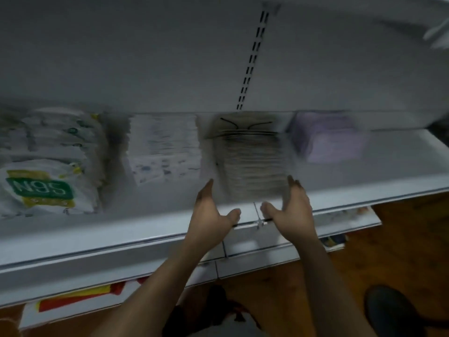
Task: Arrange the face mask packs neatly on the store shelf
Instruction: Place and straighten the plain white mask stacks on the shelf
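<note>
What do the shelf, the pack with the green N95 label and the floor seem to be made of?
The shelf: probably painted metal, smooth white, with a slotted upright behind it. The N95 pack: likely thin plastic film, wrinkled and slightly shiny, though the picture is blurred. The floor: wood or wood-look laminate, brown with faint grain; I cannot tell which.

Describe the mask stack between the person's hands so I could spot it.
On the white shelf, four stacks of mask packs sit in a row. Take the third stack from the left, below the slotted strip, between left hand and right hand. It is brownish-grey with dark ear loops; its neighbours are a white stack and a lilac stack.
</note>
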`<state>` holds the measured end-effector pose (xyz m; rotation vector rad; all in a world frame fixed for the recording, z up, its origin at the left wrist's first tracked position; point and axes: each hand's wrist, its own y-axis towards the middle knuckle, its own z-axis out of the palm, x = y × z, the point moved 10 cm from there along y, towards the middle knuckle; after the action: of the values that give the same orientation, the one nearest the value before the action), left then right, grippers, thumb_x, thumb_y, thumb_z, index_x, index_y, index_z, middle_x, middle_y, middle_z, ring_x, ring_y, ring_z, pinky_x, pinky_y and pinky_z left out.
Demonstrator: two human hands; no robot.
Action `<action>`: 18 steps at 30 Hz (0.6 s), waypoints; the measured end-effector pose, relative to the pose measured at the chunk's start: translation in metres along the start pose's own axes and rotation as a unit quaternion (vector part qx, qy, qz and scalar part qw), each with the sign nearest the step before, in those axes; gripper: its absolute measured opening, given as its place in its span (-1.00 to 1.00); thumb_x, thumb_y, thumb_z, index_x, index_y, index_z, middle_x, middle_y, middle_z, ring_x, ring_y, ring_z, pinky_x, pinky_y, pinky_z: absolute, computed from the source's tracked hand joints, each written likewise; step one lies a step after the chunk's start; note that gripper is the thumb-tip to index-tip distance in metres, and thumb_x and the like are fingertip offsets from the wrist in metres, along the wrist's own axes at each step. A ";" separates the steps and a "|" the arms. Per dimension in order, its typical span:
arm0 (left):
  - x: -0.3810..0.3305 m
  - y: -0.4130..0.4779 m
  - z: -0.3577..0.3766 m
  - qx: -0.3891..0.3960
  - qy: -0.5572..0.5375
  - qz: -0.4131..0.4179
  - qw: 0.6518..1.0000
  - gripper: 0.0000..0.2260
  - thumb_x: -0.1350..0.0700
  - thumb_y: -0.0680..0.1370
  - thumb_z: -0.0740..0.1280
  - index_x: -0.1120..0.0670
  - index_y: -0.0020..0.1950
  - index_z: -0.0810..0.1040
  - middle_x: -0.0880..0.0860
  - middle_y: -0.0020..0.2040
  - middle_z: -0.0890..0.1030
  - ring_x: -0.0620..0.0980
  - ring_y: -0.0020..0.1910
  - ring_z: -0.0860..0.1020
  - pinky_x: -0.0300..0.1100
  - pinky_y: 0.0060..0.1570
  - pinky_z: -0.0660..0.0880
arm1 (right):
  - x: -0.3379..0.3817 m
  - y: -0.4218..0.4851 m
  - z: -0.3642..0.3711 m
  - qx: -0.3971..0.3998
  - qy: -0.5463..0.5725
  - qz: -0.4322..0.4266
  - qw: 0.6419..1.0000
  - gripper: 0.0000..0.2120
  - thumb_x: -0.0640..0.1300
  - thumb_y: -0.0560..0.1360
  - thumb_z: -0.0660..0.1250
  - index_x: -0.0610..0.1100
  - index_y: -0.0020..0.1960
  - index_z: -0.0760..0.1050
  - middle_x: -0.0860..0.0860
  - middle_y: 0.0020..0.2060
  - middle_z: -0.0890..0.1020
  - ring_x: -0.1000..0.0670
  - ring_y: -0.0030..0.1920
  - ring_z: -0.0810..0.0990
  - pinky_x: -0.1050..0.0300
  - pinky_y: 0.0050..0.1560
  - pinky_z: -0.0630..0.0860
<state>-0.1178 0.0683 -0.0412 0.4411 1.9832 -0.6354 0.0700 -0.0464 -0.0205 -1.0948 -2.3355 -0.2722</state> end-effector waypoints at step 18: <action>-0.020 0.050 0.039 -0.160 -0.538 -0.177 0.808 -0.77 0.23 0.55 0.32 0.12 0.20 0.56 0.07 -0.01 0.58 0.03 0.01 0.54 -0.13 0.04 0.44 | -0.045 0.101 -0.001 0.142 0.721 0.232 0.637 -0.91 -0.36 0.54 0.24 -0.23 -0.03 0.49 -0.16 -0.26 0.52 -0.08 -0.25 0.53 0.07 -0.28 0.66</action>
<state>-0.0536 0.0842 -0.0517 -0.4616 1.0070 -0.5634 0.1702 -0.0108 -0.0496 -0.7279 -0.5782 -0.3579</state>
